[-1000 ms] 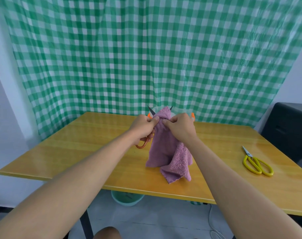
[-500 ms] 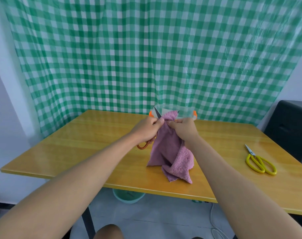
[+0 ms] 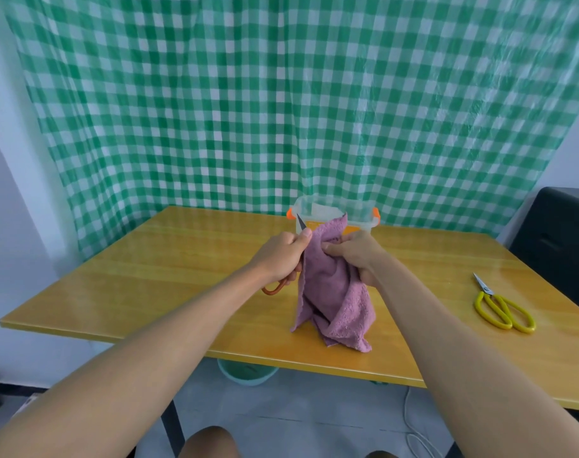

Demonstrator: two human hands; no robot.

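A purple towel [image 3: 334, 292] hangs over the middle of the yellow wooden table [image 3: 149, 276], its lower folds resting on the top. My left hand [image 3: 281, 256] grips a pair of orange-handled scissors [image 3: 274, 287]; a dark blade tip pokes up above my thumb and one handle loop shows below my palm. The towel covers the rest of the blades. My right hand [image 3: 357, 252] pinches the towel near its top edge, bunching the cloth against the scissors.
A clear plastic box [image 3: 334, 209] with orange clips stands behind the towel. Yellow-handled scissors [image 3: 502, 309] lie on the table at the right. A green checked sheet hangs behind. A black chair [image 3: 559, 239] is at the right, a green bin [image 3: 248, 371] under the table.
Both hands stayed together at the towel's top. My right hand slid a little down the cloth. Only one blade tip shows now. The camera tilted up, baring more of the clear box.
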